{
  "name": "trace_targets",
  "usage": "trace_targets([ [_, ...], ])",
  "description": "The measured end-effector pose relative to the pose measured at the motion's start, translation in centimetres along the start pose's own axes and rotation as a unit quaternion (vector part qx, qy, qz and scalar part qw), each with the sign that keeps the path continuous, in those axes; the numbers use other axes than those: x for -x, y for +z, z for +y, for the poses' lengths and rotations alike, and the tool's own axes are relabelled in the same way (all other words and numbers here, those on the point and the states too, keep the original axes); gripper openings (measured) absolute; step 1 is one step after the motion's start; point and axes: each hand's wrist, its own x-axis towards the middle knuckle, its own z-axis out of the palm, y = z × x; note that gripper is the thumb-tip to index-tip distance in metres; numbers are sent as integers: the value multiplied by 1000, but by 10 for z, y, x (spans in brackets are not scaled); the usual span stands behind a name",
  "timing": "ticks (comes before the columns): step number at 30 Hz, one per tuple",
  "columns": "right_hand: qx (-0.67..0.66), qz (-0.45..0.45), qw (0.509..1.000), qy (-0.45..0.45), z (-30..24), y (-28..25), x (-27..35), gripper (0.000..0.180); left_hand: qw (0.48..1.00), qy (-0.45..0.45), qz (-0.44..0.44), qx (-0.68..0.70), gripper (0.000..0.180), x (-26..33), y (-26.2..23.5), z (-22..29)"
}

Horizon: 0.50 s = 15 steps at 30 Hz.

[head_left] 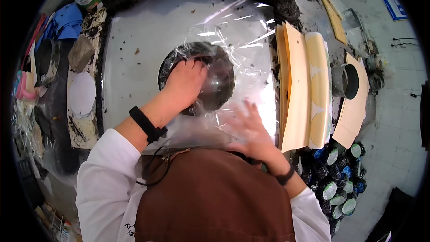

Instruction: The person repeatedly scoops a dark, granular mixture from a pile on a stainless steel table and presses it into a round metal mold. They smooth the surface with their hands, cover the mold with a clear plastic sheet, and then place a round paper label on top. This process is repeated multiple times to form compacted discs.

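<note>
A dark round lump (217,78) sits in the middle of a shiny metal table (143,36), under a sheet of clear plastic film (244,40). My left hand (186,83) lies flat on the left side of the lump, pressing on it with the film around it. My right hand (248,127) is blurred, fingers spread, resting on the near part of the film just below and right of the lump. Both wrists wear black bands, and I wear a brown apron over white sleeves.
Cream cardboard sheets (295,89) and a strip of round labels (319,89) lie to the right. A grey ring mould (346,80) stands beyond them. Several wrapped dark discs (336,183) pile at lower right. A dirty board with a white disc (81,94) is on the left.
</note>
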Motion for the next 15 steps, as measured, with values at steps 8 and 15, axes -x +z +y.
trace_targets([
  [8,56,-110,991,44,-13,12,-73,58,923,-93,84,364,42,14,-39,8],
  [15,-445,132,851,245,71,11,-38,78,967,-103,13,233,51,-5,-22,10],
])
